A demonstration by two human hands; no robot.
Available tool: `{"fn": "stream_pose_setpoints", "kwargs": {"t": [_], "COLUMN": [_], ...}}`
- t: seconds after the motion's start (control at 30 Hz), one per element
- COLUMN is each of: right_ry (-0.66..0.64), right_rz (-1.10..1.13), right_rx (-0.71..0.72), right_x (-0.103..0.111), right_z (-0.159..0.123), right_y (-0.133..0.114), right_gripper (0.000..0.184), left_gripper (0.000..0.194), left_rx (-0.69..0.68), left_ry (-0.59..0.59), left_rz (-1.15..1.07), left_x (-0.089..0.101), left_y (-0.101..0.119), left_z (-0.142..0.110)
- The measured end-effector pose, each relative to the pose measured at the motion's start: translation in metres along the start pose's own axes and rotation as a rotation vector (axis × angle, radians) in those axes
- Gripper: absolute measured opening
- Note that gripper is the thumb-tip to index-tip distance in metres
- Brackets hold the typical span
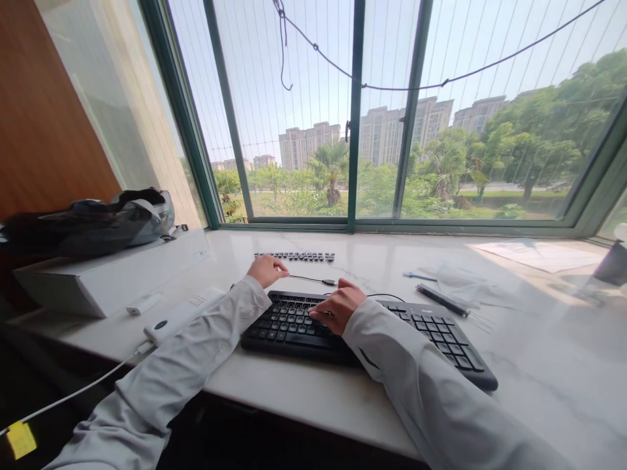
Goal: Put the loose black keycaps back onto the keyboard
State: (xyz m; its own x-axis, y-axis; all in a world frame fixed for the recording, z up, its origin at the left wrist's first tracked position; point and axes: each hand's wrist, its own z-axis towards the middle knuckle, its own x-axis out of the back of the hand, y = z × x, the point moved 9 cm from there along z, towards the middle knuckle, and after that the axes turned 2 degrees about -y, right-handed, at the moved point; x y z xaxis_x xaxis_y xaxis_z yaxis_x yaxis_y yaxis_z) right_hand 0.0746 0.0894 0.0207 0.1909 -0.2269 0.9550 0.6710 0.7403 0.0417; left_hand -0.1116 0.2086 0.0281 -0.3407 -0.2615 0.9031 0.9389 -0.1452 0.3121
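A black keyboard (298,339) lies on the pale marble-look surface, and many of its key positions look like bare sockets. My right hand (340,305) is over its middle, thumb and forefinger closed together at the keys; anything between them is too small to make out. Just beyond the keyboard's back left edge is my left hand (266,270), its fingers drawn into a pinch whose contents I cannot make out. Beside those fingertips runs a thin black cable with a USB plug (329,282). Rows of loose black keycaps (296,256) lie behind my left hand.
To the left are a white power strip (169,321), a small white item (143,304) and a white box (112,274) bearing a dark bag (93,225). A blue-tipped tool (420,277), a dark stick-like bundle (442,299) and clear plastic (458,282) lie right. Windows stand behind.
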Motion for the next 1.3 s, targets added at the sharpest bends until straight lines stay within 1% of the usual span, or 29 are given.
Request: {"fn": "stream_pose_setpoints", "kwargs": {"t": [0.07,0.13,0.23,0.3,0.37,0.47,0.57,0.67,0.8,0.97,1.07,1.17,1.23,1.3], "right_ry": [-0.008,-0.008,0.044,0.083,0.1,0.09,0.071,0.084,0.097,0.113,0.131,0.14,0.141,0.147], "right_rz": [-0.002,-0.029,-0.103,-0.139,-0.159,-0.166,-0.16,-0.156,-0.163,-0.174,-0.178,-0.176,-0.175,-0.169], "right_rx": [-0.002,0.014,0.025,0.001,-0.022,-0.036,-0.037,-0.04,-0.045,-0.032,-0.022,-0.034,-0.052,-0.068], "right_x": [0.001,0.004,0.013,0.018,0.02,0.018,0.013,0.013,0.014,0.013,0.013,0.013,0.013,0.015], "right_z": [-0.001,-0.001,-0.002,-0.002,-0.002,-0.002,-0.002,-0.002,-0.002,-0.001,-0.001,-0.002,-0.002,-0.002], "right_y": [-0.002,-0.005,-0.004,0.001,0.005,0.008,0.008,0.008,0.009,0.009,0.008,0.009,0.011,0.012], "right_gripper": [0.03,0.034,0.041,0.043,0.043,0.043,0.042,0.042,0.042,0.041,0.044,0.042,0.041,0.042], "left_gripper": [0.028,0.031,0.035,0.037,0.038,0.035,0.032,0.032,0.027,0.026,0.026,0.025,0.024,0.025], "left_rx": [0.031,0.051,0.051,0.029,-0.009,-0.081,-0.161,-0.218,-0.241,-0.234,-0.234,-0.241,-0.247,-0.254], "left_ry": [0.032,0.025,0.015,0.017,0.02,0.014,-0.018,-0.056,-0.084,-0.094,-0.084,-0.072,-0.056,-0.026], "left_rz": [0.122,0.207,0.278,0.322,0.366,0.432,0.507,0.576,0.638,0.664,0.665,0.661,0.654,0.644], "left_x": [0.003,0.002,0.001,-0.001,-0.005,-0.013,-0.027,-0.041,-0.055,-0.064,-0.065,-0.06,-0.05,-0.036], "left_y": [-0.01,-0.02,-0.03,-0.031,-0.028,-0.018,-0.008,-0.003,0.0,0.003,0.008,0.013,0.017,0.024], "left_z": [0.004,0.008,0.013,0.018,0.025,0.042,0.061,0.077,0.089,0.095,0.093,0.087,0.082,0.074]}}
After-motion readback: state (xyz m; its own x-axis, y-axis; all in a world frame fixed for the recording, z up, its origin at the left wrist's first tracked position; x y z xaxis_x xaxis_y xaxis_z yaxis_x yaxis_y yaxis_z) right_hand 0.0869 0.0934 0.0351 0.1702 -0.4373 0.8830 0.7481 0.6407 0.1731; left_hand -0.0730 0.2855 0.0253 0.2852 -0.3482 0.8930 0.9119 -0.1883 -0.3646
